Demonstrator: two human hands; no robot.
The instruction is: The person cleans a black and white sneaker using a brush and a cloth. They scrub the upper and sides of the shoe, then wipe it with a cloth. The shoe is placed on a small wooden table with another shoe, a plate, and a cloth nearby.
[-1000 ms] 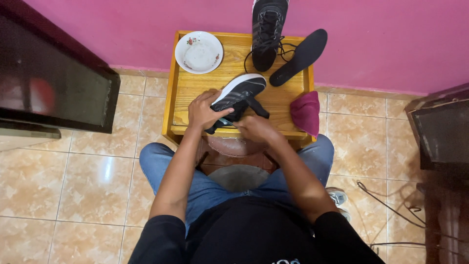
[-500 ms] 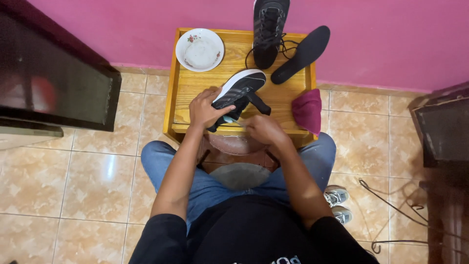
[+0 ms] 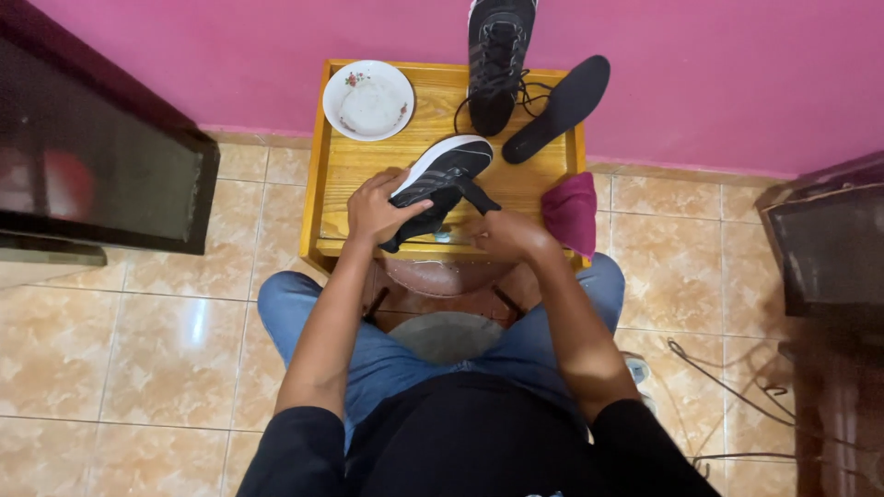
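The left hand (image 3: 376, 207) wraps around the side of a black sneaker (image 3: 435, 184) with a white sole, fingers curled over its upper and gripping it firmly; the shoe is tilted on its side, sole turned up and away from the person, toe pointing off beyond the hand towards the far right. The right hand (image 3: 505, 235) sits just to the right of the left, closed around something dark at the shoe's heel end; whether that is a brush handle (image 3: 477, 196) or part of the shoe I cannot tell, though a short dark piece sticks up from the fist against the shoe. Both hands hover over the near edge of a small wooden table (image 3: 341, 166); a brown basin (image 3: 442, 276) shows just below them, between the knees in blue jeans.

Beyond the left hand, at the far left corner of the table, lies a white plate (image 3: 368, 99) with a small floral mark on its rim; beyond the right hand stands a second black sneaker (image 3: 497, 60), toe towards the person, its laces trailing loose; just right of that lies a black insole (image 3: 558, 108), slanted across the table's far right corner. Close to the right of the right hand a maroon cloth (image 3: 571, 210) hangs over the table's edge. The floor is beige tile, the wall pink.
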